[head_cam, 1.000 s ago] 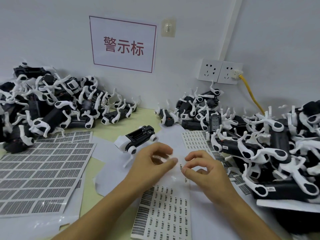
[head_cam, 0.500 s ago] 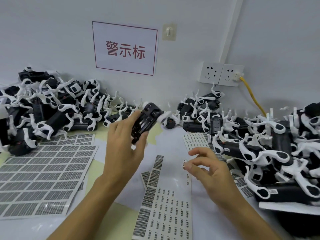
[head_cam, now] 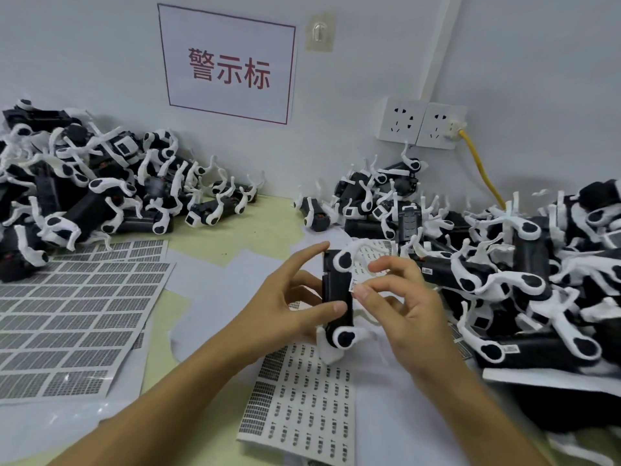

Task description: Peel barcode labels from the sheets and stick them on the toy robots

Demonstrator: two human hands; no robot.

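Observation:
My left hand (head_cam: 289, 304) grips a black toy robot (head_cam: 337, 297) with white legs, held upright above the table's middle. My right hand (head_cam: 400, 307) pinches a small white barcode label (head_cam: 357, 283) between thumb and forefinger, right against the robot's right side. Under my hands lies a label sheet (head_cam: 302, 398) with small barcodes. A larger sheet of barcode labels (head_cam: 74, 314) lies at the left.
Piles of black-and-white toy robots fill the left back (head_cam: 84, 196), the middle back (head_cam: 379, 200) and the right side (head_cam: 537, 280). On the wall are a red-lettered sign (head_cam: 228, 65), two sockets (head_cam: 423, 124) and a yellow cable (head_cam: 480, 169).
My left hand picked the robot up from the table, lifted it, then brought it down and right to upright. My right hand rose with the label to the robot's side.

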